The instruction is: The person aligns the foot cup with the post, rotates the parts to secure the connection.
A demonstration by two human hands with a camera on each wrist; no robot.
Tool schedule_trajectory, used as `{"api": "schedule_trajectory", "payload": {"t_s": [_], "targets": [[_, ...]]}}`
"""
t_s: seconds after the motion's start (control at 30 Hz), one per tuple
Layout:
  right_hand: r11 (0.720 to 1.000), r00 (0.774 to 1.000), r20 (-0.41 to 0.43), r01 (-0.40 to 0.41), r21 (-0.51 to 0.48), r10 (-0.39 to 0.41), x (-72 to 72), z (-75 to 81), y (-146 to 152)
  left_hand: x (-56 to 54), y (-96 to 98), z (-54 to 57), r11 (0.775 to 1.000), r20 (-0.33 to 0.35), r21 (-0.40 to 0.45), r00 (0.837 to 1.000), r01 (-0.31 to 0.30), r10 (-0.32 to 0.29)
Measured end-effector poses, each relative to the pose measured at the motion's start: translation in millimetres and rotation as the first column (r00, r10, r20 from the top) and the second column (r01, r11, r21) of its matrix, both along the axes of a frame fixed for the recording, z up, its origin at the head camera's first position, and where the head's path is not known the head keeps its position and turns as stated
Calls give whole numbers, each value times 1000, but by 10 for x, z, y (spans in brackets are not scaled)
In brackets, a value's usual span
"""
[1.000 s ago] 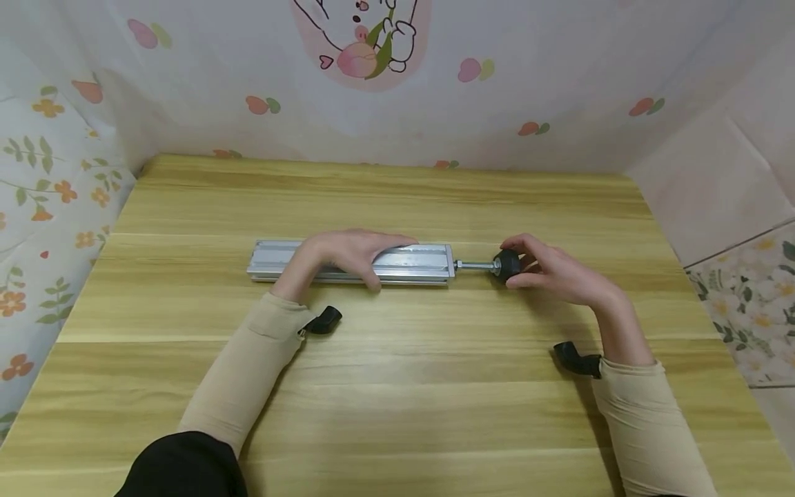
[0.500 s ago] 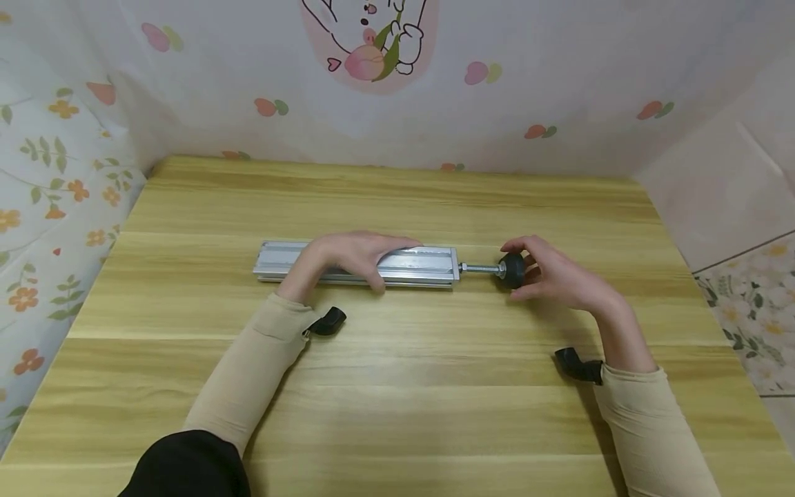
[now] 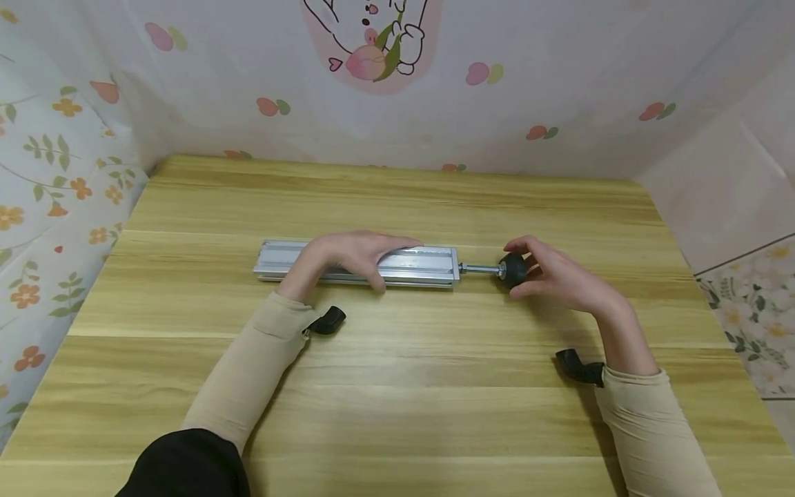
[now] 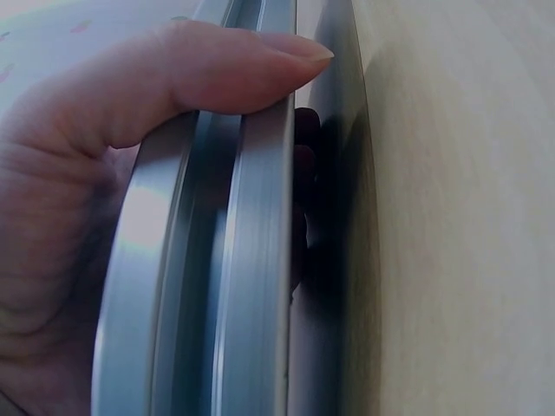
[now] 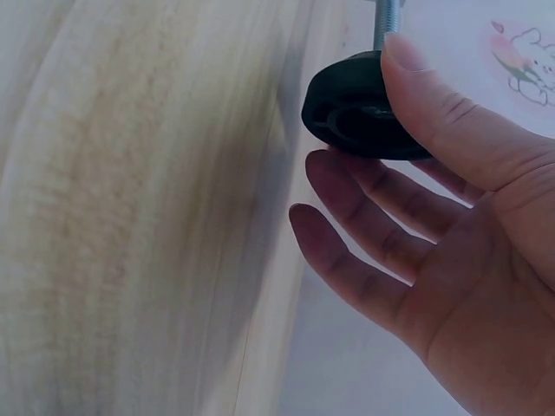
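Note:
A silver aluminium extrusion profile (image 3: 425, 266) lies lengthwise across the wooden table. My left hand (image 3: 350, 252) grips it from above, the thumb over its grooved near side in the left wrist view. Fingertips show dark below the profile's edge there. From the plate on its right end sticks a threaded rod (image 3: 481, 269), with a nut near the plate. At the rod's outer end is a black round levelling foot (image 3: 512, 270). My right hand (image 3: 562, 279) holds this foot by its rim between thumb and fingers; two fingers stand free of it in the right wrist view.
The wood-grain table (image 3: 397, 400) stretches around both hands. A printed white cloth (image 3: 397, 124) hangs behind its far edge, and flowered cloth (image 3: 62, 207) covers the left side. Black curved pieces (image 3: 577, 366) stick out from both beige sleeves (image 3: 640, 414).
The whole head view has shifted slightly, so everything sits a little further right. My right fingers have moved slightly around the foot's rim. The left hand keeps its hold on the profile.

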State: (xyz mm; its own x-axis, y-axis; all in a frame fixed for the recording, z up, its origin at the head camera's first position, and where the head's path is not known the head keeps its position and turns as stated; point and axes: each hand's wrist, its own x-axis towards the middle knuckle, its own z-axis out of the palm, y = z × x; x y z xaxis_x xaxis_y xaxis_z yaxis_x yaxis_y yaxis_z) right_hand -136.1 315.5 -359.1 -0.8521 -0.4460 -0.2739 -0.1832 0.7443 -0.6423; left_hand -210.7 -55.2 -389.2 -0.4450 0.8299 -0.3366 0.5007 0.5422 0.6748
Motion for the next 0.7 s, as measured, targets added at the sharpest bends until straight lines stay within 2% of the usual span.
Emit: {"api": "schedule_trajectory", "payload": {"t_s": [0.37, 0.7], "targets": [[1000, 1000, -1, -11, 21, 11, 31, 27, 36, 12, 4, 0, 1000, 21, 10, 1000, -7, 7], [1000, 1000, 3, -8, 5, 8, 14, 16, 12, 12, 4, 18, 1000, 4, 2, 1000, -10, 10]]}}
